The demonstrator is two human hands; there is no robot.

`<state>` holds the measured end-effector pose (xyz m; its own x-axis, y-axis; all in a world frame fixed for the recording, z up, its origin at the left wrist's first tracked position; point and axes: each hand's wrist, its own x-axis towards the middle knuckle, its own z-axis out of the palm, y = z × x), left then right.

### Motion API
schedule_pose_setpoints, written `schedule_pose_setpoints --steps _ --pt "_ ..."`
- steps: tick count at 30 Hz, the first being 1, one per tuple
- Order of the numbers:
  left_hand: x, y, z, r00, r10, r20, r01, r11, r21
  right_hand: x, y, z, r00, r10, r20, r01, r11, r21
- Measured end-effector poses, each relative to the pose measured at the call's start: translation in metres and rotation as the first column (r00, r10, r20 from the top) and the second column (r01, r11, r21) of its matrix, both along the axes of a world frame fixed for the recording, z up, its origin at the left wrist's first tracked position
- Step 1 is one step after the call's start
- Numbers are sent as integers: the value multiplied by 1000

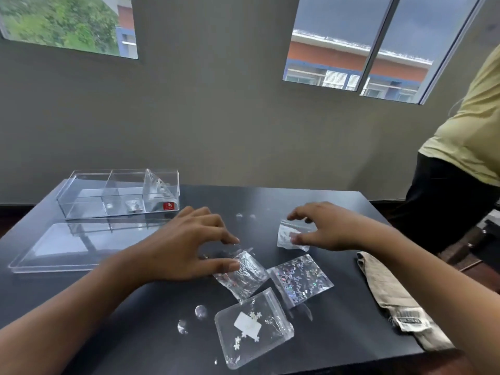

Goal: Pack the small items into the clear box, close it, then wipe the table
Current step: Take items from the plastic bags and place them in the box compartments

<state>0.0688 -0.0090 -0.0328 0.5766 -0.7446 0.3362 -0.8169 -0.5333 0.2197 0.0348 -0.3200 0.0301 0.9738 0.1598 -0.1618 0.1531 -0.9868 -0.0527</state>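
A clear divided box [119, 194] stands open at the table's back left, with a bag leaning in its right compartment and small pieces in the middle one. Its clear lid [67, 249] lies flat in front of it. Several small zip bags lie mid-table. My left hand [186, 244] pinches the corner of a crinkled clear bag [243, 277] between thumb and fingers. My right hand [327, 226] closes on a small white-filled bag [289, 236]. A glitter bag [300, 278] and a bag of white flowers [251, 326] lie nearer me.
A folded beige cloth [392, 299] lies along the black table's [338, 204] right side. Small clear gems [200, 311] are scattered near the front and behind my hands. A person in a yellow shirt [468, 136] stands at the far right. The wall is close behind the table.
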Motion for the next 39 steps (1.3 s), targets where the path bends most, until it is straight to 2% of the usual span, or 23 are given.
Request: schedule_pose_setpoints --steps 4,10,15,19,23,25,28,31,34,39 --pt "-3 0 -1 1000 -2 -2 2 999 53 -11 3 -8 998 -55 -19 53 996 -78" --pt "-9 -4 -1 995 -49 -84 59 992 112 -14 17 -15 990 3 142 14 993 -116" --pt "-5 -8 -7 982 -56 -179 65 997 42 -5 16 -18 977 -16 211 32 997 -71" --pt "-4 -11 -13 971 -70 -227 69 998 -10 0 20 -6 935 -27 354 23 1000 14" --pt "-4 -11 -8 982 -61 -180 47 996 -78 10 31 11 870 -11 493 -46 994 103" --pt "-4 -8 0 986 -23 -166 -10 981 -193 16 39 19 844 -10 536 -78 987 141" --pt "2 2 18 982 84 -167 -156 859 -488 27 53 27 817 -12 577 -109 979 174" --pt "15 27 34 926 372 -71 -331 705 -628 38 69 30 809 -14 588 -128 972 199" --pt "30 61 40 803 596 -23 -465 602 -649 51 88 31 809 -1 587 -169 957 235" --pt "57 99 26 643 764 -51 -647 507 -570 69 124 29 819 82 568 -280 921 271"
